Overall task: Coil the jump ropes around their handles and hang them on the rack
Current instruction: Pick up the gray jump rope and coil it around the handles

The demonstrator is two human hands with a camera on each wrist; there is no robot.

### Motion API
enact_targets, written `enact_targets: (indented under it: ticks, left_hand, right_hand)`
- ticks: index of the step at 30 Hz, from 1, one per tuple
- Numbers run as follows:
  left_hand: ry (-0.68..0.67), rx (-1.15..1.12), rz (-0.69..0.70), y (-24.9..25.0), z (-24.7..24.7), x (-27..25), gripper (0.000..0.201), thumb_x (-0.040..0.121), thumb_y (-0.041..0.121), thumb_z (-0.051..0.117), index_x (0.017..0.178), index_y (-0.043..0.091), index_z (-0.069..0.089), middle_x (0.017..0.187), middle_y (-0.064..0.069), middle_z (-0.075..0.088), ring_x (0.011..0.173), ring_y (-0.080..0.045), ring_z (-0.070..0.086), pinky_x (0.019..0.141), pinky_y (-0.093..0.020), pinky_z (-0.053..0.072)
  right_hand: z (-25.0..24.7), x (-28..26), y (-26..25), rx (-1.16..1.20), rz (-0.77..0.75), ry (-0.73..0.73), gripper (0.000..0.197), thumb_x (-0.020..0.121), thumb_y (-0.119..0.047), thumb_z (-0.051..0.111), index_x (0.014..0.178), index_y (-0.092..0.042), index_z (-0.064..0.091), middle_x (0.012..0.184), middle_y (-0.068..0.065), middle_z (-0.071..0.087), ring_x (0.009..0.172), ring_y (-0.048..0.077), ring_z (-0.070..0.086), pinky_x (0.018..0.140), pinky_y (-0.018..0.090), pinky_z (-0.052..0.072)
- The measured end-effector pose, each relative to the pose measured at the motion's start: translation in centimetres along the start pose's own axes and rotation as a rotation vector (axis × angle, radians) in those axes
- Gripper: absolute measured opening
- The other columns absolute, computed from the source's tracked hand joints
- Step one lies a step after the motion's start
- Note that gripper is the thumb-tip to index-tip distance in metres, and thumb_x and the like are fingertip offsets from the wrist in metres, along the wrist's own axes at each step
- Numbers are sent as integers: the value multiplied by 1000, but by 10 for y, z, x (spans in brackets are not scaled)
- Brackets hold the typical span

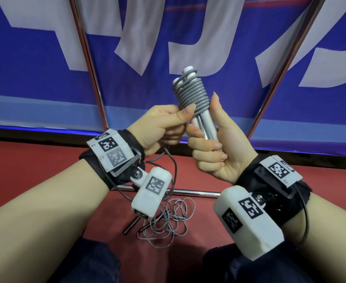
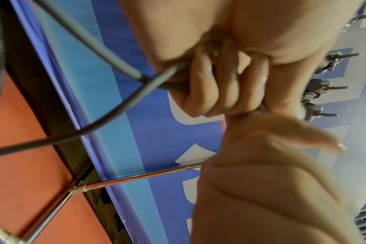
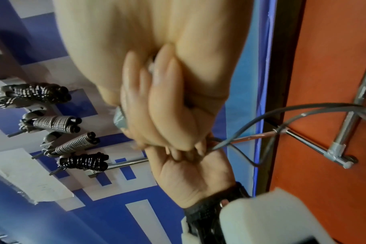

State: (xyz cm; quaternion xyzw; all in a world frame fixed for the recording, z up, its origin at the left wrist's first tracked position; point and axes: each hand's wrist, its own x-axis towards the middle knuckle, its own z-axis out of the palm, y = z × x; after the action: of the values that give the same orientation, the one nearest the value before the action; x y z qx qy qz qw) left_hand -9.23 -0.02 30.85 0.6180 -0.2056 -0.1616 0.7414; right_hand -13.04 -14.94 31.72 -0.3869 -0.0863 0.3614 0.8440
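The right hand [image 1: 215, 148] grips the lower ends of two pale grey handles [image 1: 205, 121], held side by side and tilted with their tops toward 11 o'clock. Its fingers curl round the handles and the thumb stands straight up along their right side. A grey rope [image 1: 190, 94] is wound in tight turns round the upper half of the handles, leaving the two white tips bare above the coil.

The left hand [image 1: 161, 123] sits just at 9 o'clock of the handles, fingers curled, thumb and forefinger pinching the rope right at the lowest turn of the coil. In the left wrist view the cord runs through the curled fingers [image 2: 209, 89] and out toward 8 o'clock. From that hand the loose rope drops toward 6 o'clock into a tangled heap [image 1: 166, 219] on the red floor [image 1: 45, 160], lying between the person's knees.

A chrome rack frame [image 1: 90, 64] rises at 12 o'clock in front of a blue and white banner [image 1: 35, 58], with a low chrome bar [image 1: 194, 193] crossing the floor behind the heap. In the right wrist view, four already coiled ropes [image 3: 59, 123] hang on pegs at 9 o'clock, two black and two silvery.
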Motion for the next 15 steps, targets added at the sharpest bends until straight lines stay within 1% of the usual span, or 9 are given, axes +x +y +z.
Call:
enact_targets:
  ticks: [2, 4, 6, 7, 10, 11, 12, 14, 15]
  left_hand:
    - [77, -12, 3, -1, 3, 1, 38, 79, 38, 63, 53, 17, 45, 39, 6, 30, 38, -7, 21, 41, -22, 10]
    - [150, 17, 5, -2, 4, 3, 41, 79, 36, 63, 52, 17, 39, 40, 5, 29, 40, -10, 22, 38, -18, 13]
    - [223, 104, 20, -4, 4, 5, 44, 86, 30, 64, 55, 14, 37, 42, 4, 26, 39, -10, 19, 37, -17, 16]
    - [260, 148, 22, -6, 4, 6, 44, 87, 28, 64, 56, 14, 37, 43, 4, 25, 38, -10, 18, 37, -17, 17]
    - [382, 218, 24, -13, 3, 9, 44, 86, 32, 68, 57, 12, 42, 44, 3, 27, 38, -11, 20, 38, -18, 20]
    - [415, 250, 31, -15, 4, 10, 44, 85, 35, 69, 56, 12, 44, 44, 2, 29, 38, -12, 22, 40, -19, 22]
    - [438, 299, 39, -17, 7, 10, 46, 84, 37, 69, 56, 11, 45, 42, 1, 31, 38, -12, 24, 40, -21, 24]
    - [456, 415, 47, -18, 11, 9, 50, 85, 40, 66, 53, 6, 47, 35, 1, 37, 34, -11, 31, 40, -19, 30]
    - [448, 449, 48, -19, 13, 9, 52, 86, 41, 64, 53, 4, 49, 33, 1, 41, 32, -10, 34, 40, -16, 31]
  right_hand:
    - [2, 2, -2, -102, -33, 96, 73, 84, -78, 23, 77, -11, 50, 38, -4, 32, 26, 4, 21, 29, 12, 14]
    - [3, 4, -2, -323, -110, 310, 73, 88, -73, 23, 87, -7, 53, 44, 2, 41, 30, 10, 36, 32, 17, 29]
    - [-1, 7, -1, -575, -245, 549, 64, 94, -62, 34, 91, -3, 59, 54, 8, 54, 41, 18, 50, 44, 26, 45]
    - [-1, 8, 0, -676, -303, 646, 54, 96, -54, 42, 93, -3, 60, 59, 9, 60, 46, 19, 55, 51, 28, 47]
    - [-6, 12, 4, -859, -360, 782, 20, 89, -23, 62, 99, -5, 58, 73, 7, 65, 64, 21, 59, 60, 30, 47]
    - [-7, 14, 7, -958, -349, 792, 21, 83, -17, 64, 100, -7, 57, 77, 5, 64, 68, 21, 59, 62, 31, 47]
    - [-9, 16, 10, -1087, -327, 797, 23, 79, -15, 62, 100, -10, 54, 80, 4, 62, 69, 21, 58, 64, 29, 48]
    - [-11, 19, 16, -1378, -305, 805, 20, 84, -14, 58, 98, -10, 43, 84, 4, 55, 67, 17, 51, 57, 19, 40]
    - [-12, 20, 18, -1490, -303, 811, 20, 89, -16, 56, 96, -11, 38, 86, 4, 52, 69, 18, 49, 55, 24, 35]
